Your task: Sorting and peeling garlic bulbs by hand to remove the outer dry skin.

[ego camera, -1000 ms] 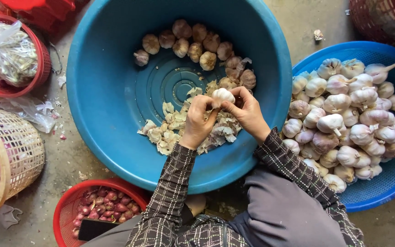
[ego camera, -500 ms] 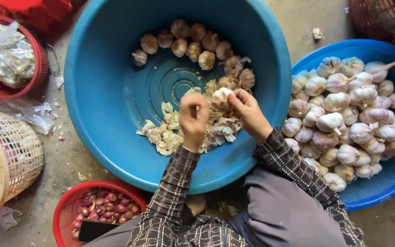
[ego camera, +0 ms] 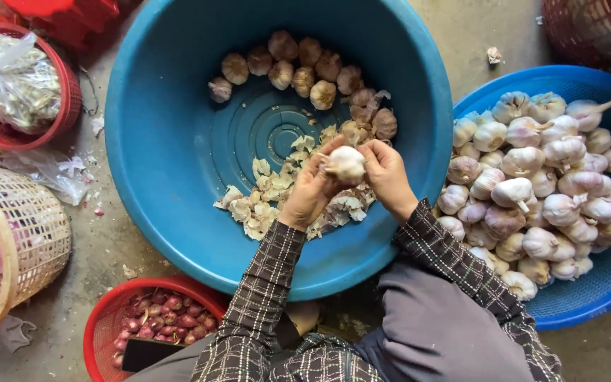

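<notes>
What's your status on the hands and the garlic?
Left hand and right hand both gripping one garlic bulb. Held over blue basin. Nothing in the way.

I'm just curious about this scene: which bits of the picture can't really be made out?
- Garlic bulb, head view: its underside is hidden by the left hand and right hand.
- Clear bag in the red basket: contents too blurred to identify.
- Dark flat object on the small red onions: partly covered by the sleeve.
- Blue basket of garlic: cut off by the right edge.

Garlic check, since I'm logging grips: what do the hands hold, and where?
One garlic bulb, pinched between left hand and right hand at its sides.
</notes>
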